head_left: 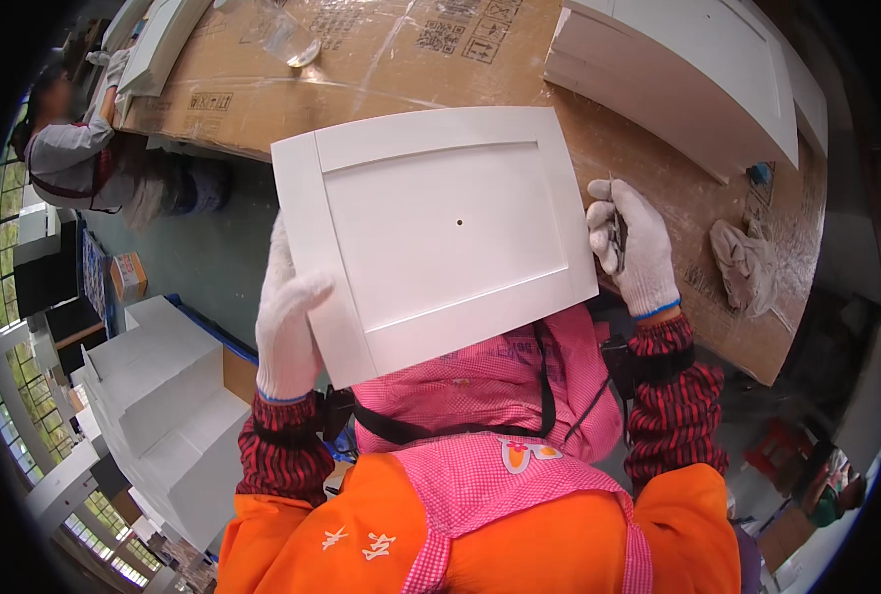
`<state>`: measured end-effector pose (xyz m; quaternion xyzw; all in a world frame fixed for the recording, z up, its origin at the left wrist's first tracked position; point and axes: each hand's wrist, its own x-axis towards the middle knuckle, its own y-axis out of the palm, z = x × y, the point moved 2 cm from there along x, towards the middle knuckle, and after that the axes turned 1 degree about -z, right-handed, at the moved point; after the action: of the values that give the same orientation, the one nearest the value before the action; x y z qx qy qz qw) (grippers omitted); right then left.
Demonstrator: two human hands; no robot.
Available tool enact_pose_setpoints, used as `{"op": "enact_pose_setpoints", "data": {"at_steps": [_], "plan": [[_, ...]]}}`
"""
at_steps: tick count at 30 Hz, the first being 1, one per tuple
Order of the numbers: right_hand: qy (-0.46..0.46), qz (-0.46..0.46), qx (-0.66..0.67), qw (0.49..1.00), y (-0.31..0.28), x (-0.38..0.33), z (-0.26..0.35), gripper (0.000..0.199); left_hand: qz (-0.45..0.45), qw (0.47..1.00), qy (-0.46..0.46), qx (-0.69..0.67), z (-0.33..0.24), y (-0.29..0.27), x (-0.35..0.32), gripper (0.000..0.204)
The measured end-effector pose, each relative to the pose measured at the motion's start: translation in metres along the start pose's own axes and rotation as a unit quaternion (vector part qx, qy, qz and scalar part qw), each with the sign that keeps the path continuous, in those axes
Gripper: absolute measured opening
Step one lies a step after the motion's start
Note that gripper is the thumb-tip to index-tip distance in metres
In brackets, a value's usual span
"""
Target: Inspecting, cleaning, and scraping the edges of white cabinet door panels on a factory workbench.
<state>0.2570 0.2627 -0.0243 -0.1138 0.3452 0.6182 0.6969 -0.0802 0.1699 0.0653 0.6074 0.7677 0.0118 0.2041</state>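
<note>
A white cabinet door panel [440,223] with a recessed middle and a small dark hole is held up, slightly tilted, in front of my body. My left hand [290,322], in a white knitted glove, grips its left edge, with the thumb on the front face. Close by the panel's right edge is my right hand [636,247], gloved the same way, its fingers curled round a small thin metal tool [616,238]. The tool's exact kind is hidden by the fingers. Whether my right hand touches the panel's edge I cannot tell.
Brown cardboard [391,74] covers the table ahead. White panels [678,79] stand at the far right, near a crumpled cloth [742,262]. A clear plastic cup [297,48] lies at the back. White panels are stacked [163,386] at left; a co-worker [74,158] stands far left.
</note>
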Motion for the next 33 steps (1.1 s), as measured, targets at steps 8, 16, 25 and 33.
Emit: {"op": "enact_pose_setpoints", "data": {"at_steps": [8, 16, 25, 33], "plan": [[-0.139, -0.112, -0.304, 0.936, -0.023, -0.064, -0.028, 0.028, -0.004, 0.985, -0.021, 0.170, 0.165, -0.072, -0.004, 0.043], [-0.361, -0.141, -0.510, 0.768, -0.017, -0.064, -0.063, 0.031, -0.092, 0.981, -0.156, -0.067, 0.163, -0.009, 0.004, 0.046], [-0.402, 0.041, -0.487, 0.774, 0.012, -0.099, -0.104, 0.045, -0.115, 0.937, -0.195, -0.267, 0.173, 0.008, 0.015, 0.045], [-0.381, -0.001, -0.486, 0.787, -0.002, -0.092, -0.094, 0.044, -0.103, 0.919, -0.195, -0.327, 0.168, 0.010, 0.015, 0.043]]}}
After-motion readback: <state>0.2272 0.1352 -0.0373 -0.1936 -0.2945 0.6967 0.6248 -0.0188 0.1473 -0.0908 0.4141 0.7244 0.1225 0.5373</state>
